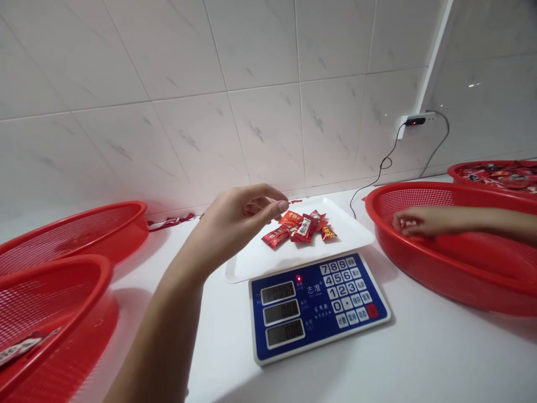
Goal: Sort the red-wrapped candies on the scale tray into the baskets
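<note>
My left hand (243, 215) hovers just left of a small pile of red wrapped candies (300, 228). Its fingers are loosely curled, the tips a little apart, and nothing shows between them. The candies lie on the white tray (260, 260) of an electronic scale (319, 305) with a blue keypad panel and a lit red dot. My right hand (413, 221) reaches into the large red mesh basket (453, 274) at the right, fingers curled down against its bottom. What they grip is hidden.
Two red mesh baskets (62, 246) overlap at the left; the nearer one holds a wrapper (25, 344). Another red basket of candies (499, 173) stands at the far right. A black cable (377, 173) runs from a wall socket (413, 120). A red strip (170, 222) lies by the tiled wall.
</note>
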A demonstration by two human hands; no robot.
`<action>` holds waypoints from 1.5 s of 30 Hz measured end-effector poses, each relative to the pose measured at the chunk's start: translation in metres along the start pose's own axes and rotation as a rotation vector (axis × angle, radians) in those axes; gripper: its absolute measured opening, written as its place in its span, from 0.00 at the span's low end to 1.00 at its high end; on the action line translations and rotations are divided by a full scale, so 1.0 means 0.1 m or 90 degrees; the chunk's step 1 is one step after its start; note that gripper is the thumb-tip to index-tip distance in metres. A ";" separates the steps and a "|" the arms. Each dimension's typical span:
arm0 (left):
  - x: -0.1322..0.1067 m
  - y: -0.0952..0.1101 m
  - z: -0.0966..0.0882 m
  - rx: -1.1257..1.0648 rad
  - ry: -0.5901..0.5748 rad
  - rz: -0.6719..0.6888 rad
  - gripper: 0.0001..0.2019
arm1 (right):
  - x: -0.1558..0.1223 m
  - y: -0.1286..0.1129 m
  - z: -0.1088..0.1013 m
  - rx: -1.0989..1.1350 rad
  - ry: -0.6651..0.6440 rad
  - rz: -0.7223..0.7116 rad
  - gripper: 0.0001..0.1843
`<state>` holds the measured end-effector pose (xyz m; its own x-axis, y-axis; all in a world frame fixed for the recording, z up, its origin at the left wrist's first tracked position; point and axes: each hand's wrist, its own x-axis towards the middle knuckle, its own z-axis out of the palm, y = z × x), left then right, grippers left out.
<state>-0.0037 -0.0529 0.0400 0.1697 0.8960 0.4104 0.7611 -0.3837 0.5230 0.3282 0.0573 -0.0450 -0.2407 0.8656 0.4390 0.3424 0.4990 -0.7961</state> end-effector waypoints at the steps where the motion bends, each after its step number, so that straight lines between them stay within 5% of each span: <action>1: 0.01 0.00 0.02 -0.010 0.000 0.001 0.14 | 0.04 -0.16 0.12 0.010 -0.006 -0.011 0.05; 6: 0.03 0.05 0.21 -0.122 0.016 0.005 0.18 | 0.16 -1.04 0.70 0.072 -0.055 -0.083 0.09; 10: 0.05 0.06 0.29 -0.203 0.028 0.007 0.12 | 0.13 -1.31 0.97 0.098 -0.120 -0.121 0.04; 16: 0.13 -0.12 0.21 -0.178 0.008 -0.014 0.07 | 0.25 -1.10 1.19 0.282 -0.207 0.004 0.14; 21: 0.13 -0.17 0.18 -0.204 0.022 -0.013 0.07 | 0.33 -0.99 1.19 0.343 -0.411 0.131 0.17; 23: 0.12 -0.16 0.17 -0.200 0.031 -0.004 0.07 | 0.34 -0.97 1.18 0.357 -0.433 0.138 0.20; 30: 0.13 -0.24 0.13 -0.078 0.007 0.061 0.07 | 0.39 -0.89 1.17 0.317 -0.408 0.136 0.20; 34: 0.17 -0.33 0.16 -0.091 0.069 -0.019 0.05 | 0.39 -0.88 1.16 0.263 -0.310 0.108 0.18; 39: 0.20 -0.33 0.23 -0.108 -0.020 -0.067 0.11 | 0.36 -0.85 1.17 0.212 -0.273 0.047 0.17; 45: 0.20 -0.28 0.28 -0.089 0.056 -0.051 0.08 | 0.35 -0.85 1.15 0.196 -0.253 0.031 0.15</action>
<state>-0.0037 -0.0181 0.0125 0.0519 0.9040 0.4243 0.6749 -0.3449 0.6523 0.1862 0.0408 -0.0094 -0.5787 0.7753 0.2531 0.0931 0.3711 -0.9239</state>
